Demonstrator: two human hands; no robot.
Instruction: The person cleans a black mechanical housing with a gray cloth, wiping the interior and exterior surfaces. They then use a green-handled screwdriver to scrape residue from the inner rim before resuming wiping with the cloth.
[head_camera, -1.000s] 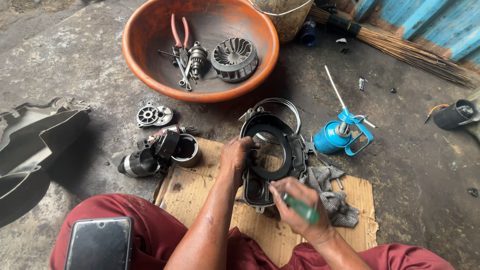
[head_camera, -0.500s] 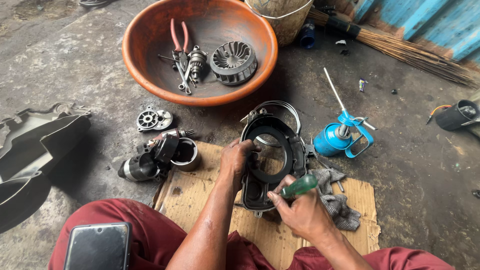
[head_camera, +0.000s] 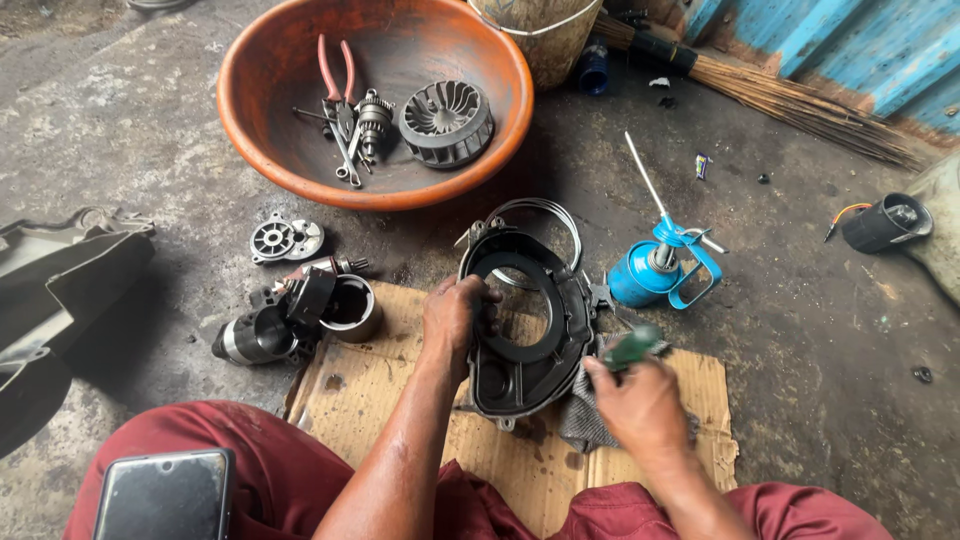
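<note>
The black, ring-shaped engine cover (head_camera: 525, 325) lies on cardboard (head_camera: 400, 400), left hand (head_camera: 452, 318) gripping its rim, right hand (head_camera: 640, 405) clenching a green-handled screwdriver (head_camera: 632, 347). The orange basin (head_camera: 290, 160) holds pliers (head_camera: 335, 75) and a fan wheel (head_camera: 447, 122).

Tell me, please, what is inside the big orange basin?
Inside the orange basin lie red-handled pliers, a finned round fan wheel, a small gear shaft and thin metal tools. Anything lying beneath these parts is covered.

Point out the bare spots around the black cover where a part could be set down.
Bare floor lies right of the blue oil can and between the orange basin and grey panel. Crowded: motor parts left of the black cover.
</note>
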